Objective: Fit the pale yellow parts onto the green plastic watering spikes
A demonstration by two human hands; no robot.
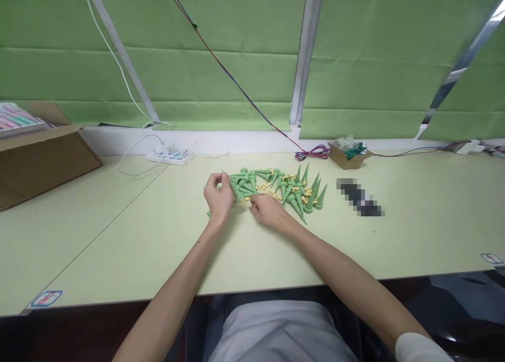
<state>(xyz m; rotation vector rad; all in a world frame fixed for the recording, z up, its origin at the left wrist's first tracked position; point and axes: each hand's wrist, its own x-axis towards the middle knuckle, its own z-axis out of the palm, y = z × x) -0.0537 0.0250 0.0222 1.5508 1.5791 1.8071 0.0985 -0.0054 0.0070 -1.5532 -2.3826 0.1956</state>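
Note:
Several green plastic cone-shaped spikes (298,209) lie in a loose pile on the table, some standing point up at the right. Small yellow plastic pieces (272,193) are mixed in among them. At the pile's left end my left hand (220,196) is closed, thumb and fingers pinched on a green spike (235,190). My right hand (268,210) is at the near edge of the pile, its fingers curled together close to that spike's other side. What the right fingertips hold, if anything, is hidden.
On the pale table (165,246) stand a big cardboard box (47,157) at left, a white power strip (171,157) at the back, and a small carton (349,159) holding clear and green plastic. A blurred dark object (359,198) lies right of the pile. A coiled red-blue cable (313,152) lies behind.

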